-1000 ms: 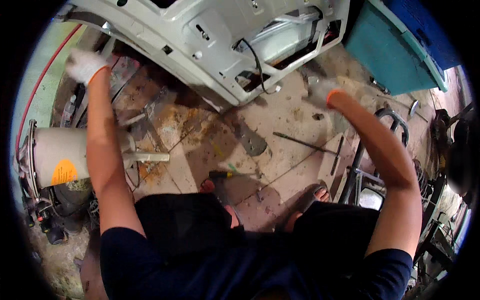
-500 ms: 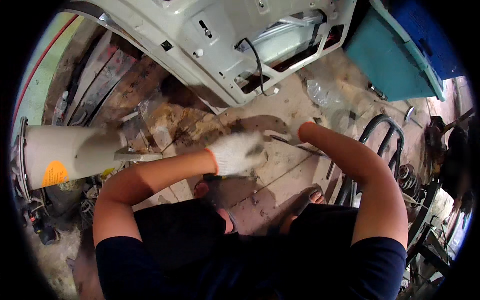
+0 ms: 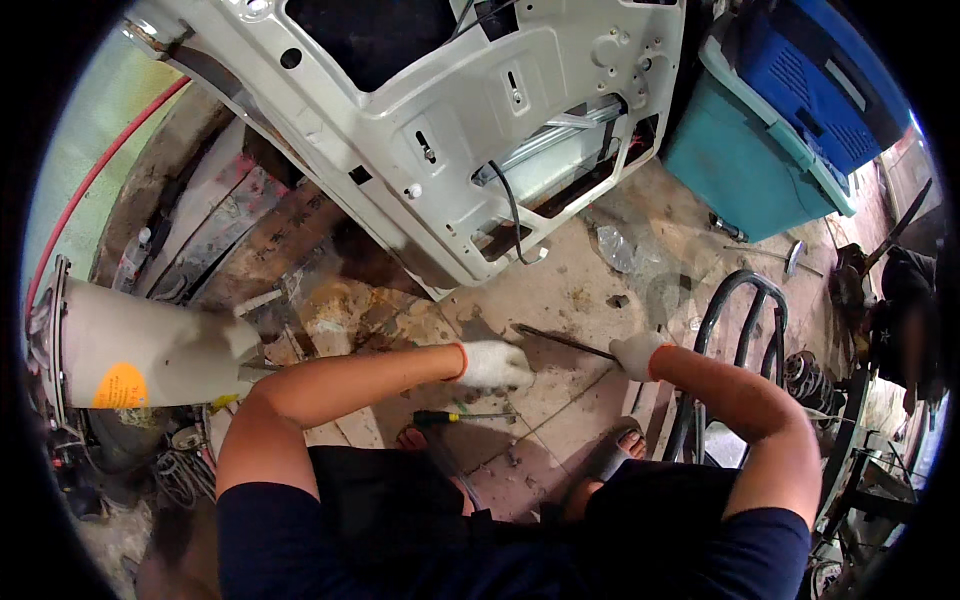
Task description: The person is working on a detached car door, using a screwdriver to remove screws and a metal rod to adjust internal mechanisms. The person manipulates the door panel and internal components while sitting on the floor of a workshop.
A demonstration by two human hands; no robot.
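A: Where is the slender, dark metal rod [image 3: 565, 341]?

B: It runs forward and left from the white-gloved right hand [image 3: 637, 356], which looks closed round its near end. The far end lies ahead of the white-gloved left hand [image 3: 497, 364], apart from it. I cannot tell whether the rod is clear of the pale, stained tile floor [image 3: 575, 285].

A: And the left hand?

B: Its fingers are loosely bent; nothing shows in them, but the underside is hidden. A screwdriver with a black-and-yellow handle [image 3: 437, 416] lies just behind it, toward the feet.

A: How would the rod handle?

B: Stiff, I'd judge, solid for its thinness and hard to damage. Grime might make it slick. The middle should balance best; the end gives reach.

A: What's around?

B: A silver-white metal door panel [image 3: 460, 120] stands ahead of both hands. Ahead and right of the right hand is a teal plastic bin [image 3: 740, 160]; nearer on that side, a black tubular metal frame [image 3: 712, 318]. Well left of the left hand lies a large beige cylinder [image 3: 150, 340].
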